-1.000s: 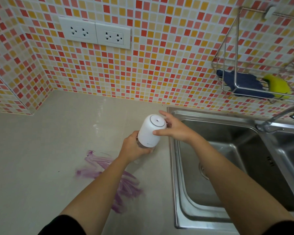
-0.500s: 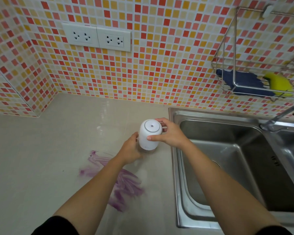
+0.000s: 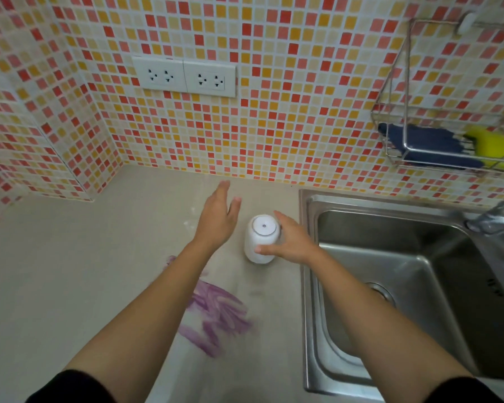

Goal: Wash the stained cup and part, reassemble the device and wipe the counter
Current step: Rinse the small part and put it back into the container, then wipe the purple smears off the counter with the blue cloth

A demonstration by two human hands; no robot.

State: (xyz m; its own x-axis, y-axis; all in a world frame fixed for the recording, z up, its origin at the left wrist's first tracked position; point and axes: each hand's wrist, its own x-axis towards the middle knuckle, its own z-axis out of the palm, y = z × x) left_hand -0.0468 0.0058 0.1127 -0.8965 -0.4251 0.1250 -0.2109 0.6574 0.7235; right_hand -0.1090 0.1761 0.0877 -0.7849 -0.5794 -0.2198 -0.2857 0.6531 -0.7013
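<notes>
At the middle of the head view, the white device point(image 3: 261, 239) stands upright on the counter point(image 3: 70, 271), just left of the sink point(image 3: 307, 286). The right hand point(image 3: 296, 245) grasps it, with the thumb on its near side and the fingers curled behind its top. The left hand point(image 3: 217, 219) is released and flat, just beside the device but apart from it. The shell looks like smooth, stiff, light plastic, probably slick if wet, so it is best held around the middle of the barrel, with 1 hand steadying the base. The purple stain point(image 3: 216, 312) lies lower centre, and the blue cloth point(image 3: 431, 144) sits in the rack point(image 3: 408, 82) at upper right. In the frame 0.5 s earlier, 2 hands held the device, the left at its base. Now the left has let go and moved toward the upper left.
</notes>
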